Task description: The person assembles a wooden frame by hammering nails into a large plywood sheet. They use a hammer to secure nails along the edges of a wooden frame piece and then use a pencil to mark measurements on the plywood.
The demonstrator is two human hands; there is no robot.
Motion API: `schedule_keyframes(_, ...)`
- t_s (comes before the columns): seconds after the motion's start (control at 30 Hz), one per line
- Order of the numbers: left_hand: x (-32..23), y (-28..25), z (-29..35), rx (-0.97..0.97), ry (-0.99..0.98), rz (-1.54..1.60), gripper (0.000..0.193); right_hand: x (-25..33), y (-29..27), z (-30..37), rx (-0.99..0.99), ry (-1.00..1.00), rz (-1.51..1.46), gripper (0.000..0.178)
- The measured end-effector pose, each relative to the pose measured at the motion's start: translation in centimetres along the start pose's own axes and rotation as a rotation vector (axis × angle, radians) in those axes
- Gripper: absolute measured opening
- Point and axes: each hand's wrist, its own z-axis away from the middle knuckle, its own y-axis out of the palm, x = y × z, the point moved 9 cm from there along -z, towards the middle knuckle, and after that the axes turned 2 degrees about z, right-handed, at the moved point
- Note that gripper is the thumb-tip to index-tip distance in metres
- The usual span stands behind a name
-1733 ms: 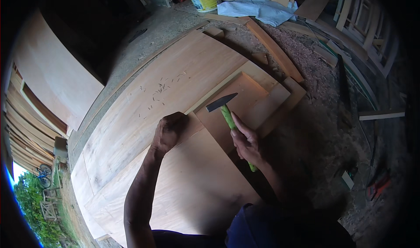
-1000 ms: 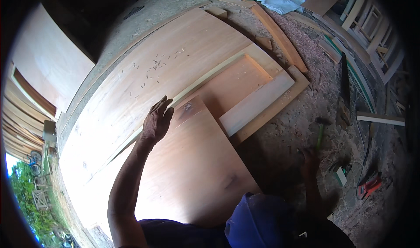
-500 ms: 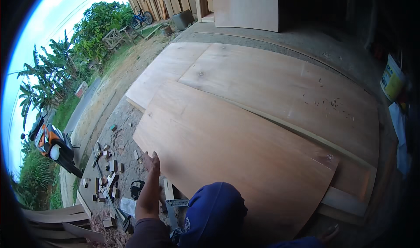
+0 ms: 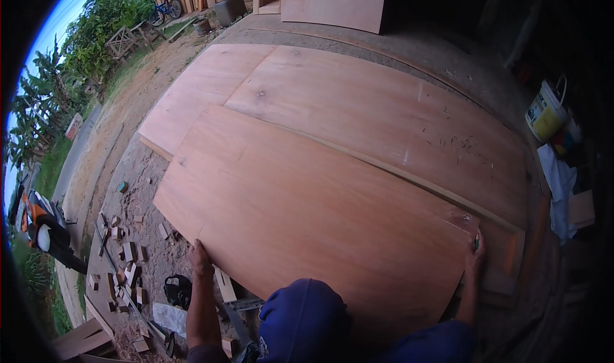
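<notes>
Head view: near edge of plywood panel (image 4: 313, 197) partly behind blue cloth (image 4: 302, 321)

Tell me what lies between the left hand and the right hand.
The head view shows a broad wooden panel spanning the stretch from the left hand to the right hand; its surface between them looks bare.

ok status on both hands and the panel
Left hand at near edge of panel; right hand at its right end. Panel partly covers frame. Wood blocks scattered left of it.
</notes>
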Motion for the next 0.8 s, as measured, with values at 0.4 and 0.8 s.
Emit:
schedule_keyframes(0.4, 0.2, 2.8, 9.2, 0.168, -0.135, 0.014, 0.035, -6.1, -2.6, -3.9, -0.109, 0.118, 0.113, 0.041)
schedule_keyframes(0.8, 0.5, 3.0, 9.1, 0.203, -0.120, -0.029, 0.042, -5.0, -1.6, -7.2, -0.024, 0.227, 0.289, 0.040)
